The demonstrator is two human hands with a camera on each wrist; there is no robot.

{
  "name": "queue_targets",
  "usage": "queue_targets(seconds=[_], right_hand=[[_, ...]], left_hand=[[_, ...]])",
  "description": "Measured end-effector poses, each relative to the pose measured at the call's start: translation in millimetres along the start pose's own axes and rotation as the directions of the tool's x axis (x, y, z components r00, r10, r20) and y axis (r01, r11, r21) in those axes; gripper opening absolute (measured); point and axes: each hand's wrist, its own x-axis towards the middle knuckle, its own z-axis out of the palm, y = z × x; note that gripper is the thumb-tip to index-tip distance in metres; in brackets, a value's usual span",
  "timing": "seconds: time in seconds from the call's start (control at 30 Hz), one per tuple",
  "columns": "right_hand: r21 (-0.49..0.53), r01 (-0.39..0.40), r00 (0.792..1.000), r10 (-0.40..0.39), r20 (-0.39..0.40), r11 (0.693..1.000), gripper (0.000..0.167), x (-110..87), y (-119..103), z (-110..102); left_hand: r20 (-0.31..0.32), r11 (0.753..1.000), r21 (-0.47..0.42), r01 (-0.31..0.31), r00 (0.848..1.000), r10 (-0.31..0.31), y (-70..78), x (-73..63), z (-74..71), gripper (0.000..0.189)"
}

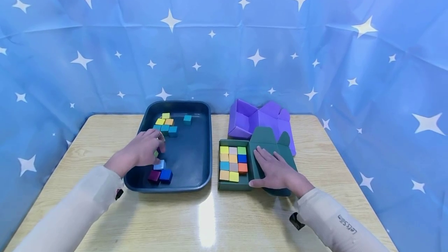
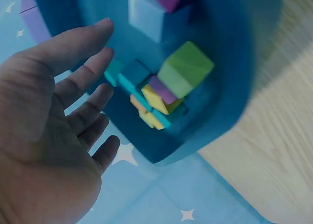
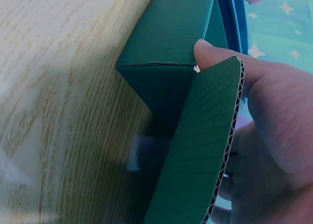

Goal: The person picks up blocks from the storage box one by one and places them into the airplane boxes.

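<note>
My left hand (image 1: 146,147) hovers over the left side of a dark blue tray (image 1: 192,154), fingers loosely bent. In the left wrist view nothing lies between thumb and fingers, and a green cube (image 2: 186,70) sits beyond the fingertips. A light blue cube (image 1: 160,165), a blue cube (image 1: 166,176) and a maroon cube (image 1: 154,176) lie just in front of this hand. My right hand (image 1: 274,171) rests with spread fingers on the folded-back lid (image 1: 265,137) of a green cardboard box (image 1: 233,186). Its thumb reaches the box's side edge. Rows of coloured cubes fill most of that box.
Behind the green box stands an open purple cardboard box (image 1: 241,121), partly covered by the green lid. Yellow, orange and teal cubes cluster at the tray's back left, with one teal cube (image 1: 187,119) apart. A starry blue cloth (image 1: 224,49) encloses the wooden table (image 1: 168,221).
</note>
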Motion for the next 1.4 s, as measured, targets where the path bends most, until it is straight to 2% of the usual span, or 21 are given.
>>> queue_targets(seconds=[0.27,0.6,1.27,1.4], right_hand=[[-0.005,-0.010,1.000,0.010,-0.001,1.000,0.104,0.7,-0.4,1.0],[-0.005,-0.010,1.000,0.010,0.004,1.000,0.105,0.0,-1.3,-0.8],[0.002,-0.004,1.000,0.004,0.005,1.000,0.106,0.4,-0.1,-0.2],[0.001,-0.003,1.000,0.003,0.006,1.000,0.107,0.6,0.1,-0.5]], left_hand=[[0.071,0.999,0.039,0.034,0.997,-0.036,-4.2,1.0,15.5,0.023],[0.107,0.997,0.051,0.066,0.992,-0.071,-2.8,2.5,19.3,0.024],[0.117,0.992,0.121,0.039,0.992,-0.053,1.1,4.8,23.3,0.023],[0.094,0.990,0.142,0.024,0.995,-0.038,1.1,7.2,23.1,0.026]])
